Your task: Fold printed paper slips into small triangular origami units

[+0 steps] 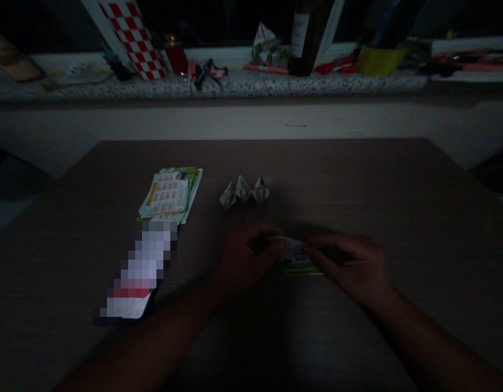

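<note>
Near the front middle of the table, the left hand and the right hand both pinched a small printed paper piece, one at each end, with the piece lying low against the surface. Beyond the hands stood three folded paper shapes in a row, touching. Left of them lay a stack of printed sheets, well apart from both hands.
</note>
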`<state>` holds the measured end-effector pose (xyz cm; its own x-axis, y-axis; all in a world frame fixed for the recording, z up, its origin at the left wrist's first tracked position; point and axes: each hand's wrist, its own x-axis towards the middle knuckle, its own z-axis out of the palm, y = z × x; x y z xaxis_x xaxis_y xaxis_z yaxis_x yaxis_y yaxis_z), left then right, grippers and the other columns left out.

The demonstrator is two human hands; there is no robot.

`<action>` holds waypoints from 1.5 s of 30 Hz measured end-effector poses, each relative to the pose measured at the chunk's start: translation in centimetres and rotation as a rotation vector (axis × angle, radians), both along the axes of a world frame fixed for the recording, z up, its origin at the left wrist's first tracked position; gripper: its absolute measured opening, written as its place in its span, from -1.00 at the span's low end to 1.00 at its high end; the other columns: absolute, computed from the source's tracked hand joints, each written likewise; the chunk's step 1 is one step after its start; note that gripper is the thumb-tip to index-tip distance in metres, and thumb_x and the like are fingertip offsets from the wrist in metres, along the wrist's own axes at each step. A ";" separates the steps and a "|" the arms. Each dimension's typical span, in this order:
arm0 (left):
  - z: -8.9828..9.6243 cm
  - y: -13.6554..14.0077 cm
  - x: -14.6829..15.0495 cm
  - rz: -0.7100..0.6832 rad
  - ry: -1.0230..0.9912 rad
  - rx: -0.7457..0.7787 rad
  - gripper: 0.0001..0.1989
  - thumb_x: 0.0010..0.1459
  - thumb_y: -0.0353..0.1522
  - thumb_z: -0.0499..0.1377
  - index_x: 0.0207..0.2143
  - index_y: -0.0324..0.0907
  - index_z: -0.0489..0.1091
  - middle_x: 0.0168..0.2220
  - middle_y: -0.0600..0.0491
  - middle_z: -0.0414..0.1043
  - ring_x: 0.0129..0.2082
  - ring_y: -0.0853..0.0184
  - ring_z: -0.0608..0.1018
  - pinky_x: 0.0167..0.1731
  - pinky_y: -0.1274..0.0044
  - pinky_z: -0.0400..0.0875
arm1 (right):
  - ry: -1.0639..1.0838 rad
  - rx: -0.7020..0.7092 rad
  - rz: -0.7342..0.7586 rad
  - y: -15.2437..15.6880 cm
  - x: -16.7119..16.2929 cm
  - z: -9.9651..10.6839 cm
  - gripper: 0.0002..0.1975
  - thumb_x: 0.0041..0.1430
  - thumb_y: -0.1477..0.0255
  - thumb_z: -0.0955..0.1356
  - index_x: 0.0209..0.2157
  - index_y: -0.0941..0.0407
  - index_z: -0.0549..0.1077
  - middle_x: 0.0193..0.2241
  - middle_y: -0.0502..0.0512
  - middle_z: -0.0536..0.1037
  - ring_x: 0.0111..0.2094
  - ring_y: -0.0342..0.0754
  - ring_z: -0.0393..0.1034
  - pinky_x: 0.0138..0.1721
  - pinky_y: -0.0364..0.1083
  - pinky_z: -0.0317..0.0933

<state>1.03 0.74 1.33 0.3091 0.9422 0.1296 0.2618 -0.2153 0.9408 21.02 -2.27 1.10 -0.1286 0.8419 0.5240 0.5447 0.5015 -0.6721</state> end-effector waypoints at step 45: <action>2.1 0.3 -0.2 -0.260 0.419 0.656 -0.83 0.22 -0.37 0.08 -0.21 -0.20 0.44 -0.29 0.01 0.55 -0.27 0.32 0.54 -0.20 0.47 0.38 | -0.157 0.188 0.042 -0.8 -0.1 1.5 -0.79 0.06 0.56 0.40 -0.23 0.06 0.48 -0.38 0.07 0.60 -0.39 -0.04 0.53 -0.36 -0.09 0.43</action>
